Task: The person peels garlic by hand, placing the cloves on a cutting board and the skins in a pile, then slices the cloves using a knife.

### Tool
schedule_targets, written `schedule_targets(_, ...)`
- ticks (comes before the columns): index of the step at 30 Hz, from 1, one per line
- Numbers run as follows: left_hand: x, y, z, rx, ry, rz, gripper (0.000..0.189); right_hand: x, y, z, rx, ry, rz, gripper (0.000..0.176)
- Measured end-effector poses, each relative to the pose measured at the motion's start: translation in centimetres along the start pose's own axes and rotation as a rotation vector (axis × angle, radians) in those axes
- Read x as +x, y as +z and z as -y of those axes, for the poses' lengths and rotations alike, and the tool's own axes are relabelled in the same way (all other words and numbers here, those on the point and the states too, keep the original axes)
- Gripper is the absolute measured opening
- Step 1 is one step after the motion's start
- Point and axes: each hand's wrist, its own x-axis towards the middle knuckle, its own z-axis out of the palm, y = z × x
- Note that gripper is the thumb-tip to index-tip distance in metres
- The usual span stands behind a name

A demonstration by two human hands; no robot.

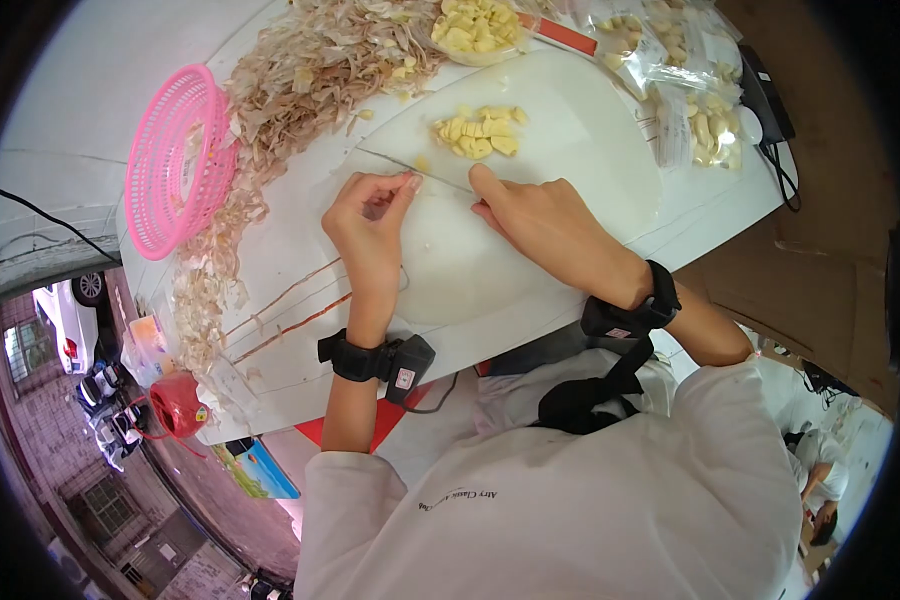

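Knife [385,159] gripped in R hand [545,212], blade over white board [580,135].
L hand [368,218] fingertips pinched together nr blade; can't tell if anything's held. Small yellow pc [423,163] is seen just beside blade, cut pcs [478,133] are heaped beyond it on board. Papery skins [315,75] are piled to L, btwn pink basket [148,175] & filled bowl [480,57].

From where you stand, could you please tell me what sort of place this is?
Perhaps a street-side food preparation spot: chopped pieces lie on a cutting board, beside papery peelings, with a white car beyond.
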Motion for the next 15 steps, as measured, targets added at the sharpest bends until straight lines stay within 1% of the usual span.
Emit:
schedule_targets(5, -0.02, 0.0, 0.18, -0.013, -0.005, -0.009, 0.008, -0.21, 0.12, -0.08, -0.006, -0.01, 0.008, 0.019)
schedule_targets(7, -0.04, 0.09, 0.06, -0.015, -0.004, -0.006, 0.008, 0.12, 0.61, -0.11, -0.049, -0.03, -0.01, 0.024)
schedule_targets(8, -0.06, 0.05, -0.07, 0.008, 0.001, -0.004, 0.008, 0.17, 0.6, -0.08, -0.05, -0.027, -0.012, 0.024)
schedule_targets(9, -0.01, 0.0, -0.12, 0.032, 0.006, -0.004, 0.008, 0.26, 0.59, -0.05, -0.038, -0.001, 0.016, 0.018)
schedule_targets(10, 0.02, -0.04, -0.11, 0.032, 0.008, -0.002, 0.008, 0.28, 0.57, -0.04, -0.025, 0.024, 0.044, 0.015)
schedule_targets(15, 0.08, -0.03, 0.39, 0.029, 0.032, 0.005, 0.008, -0.18, 0.37, 0.04, 0.003, 0.035, 0.005, 0.017)
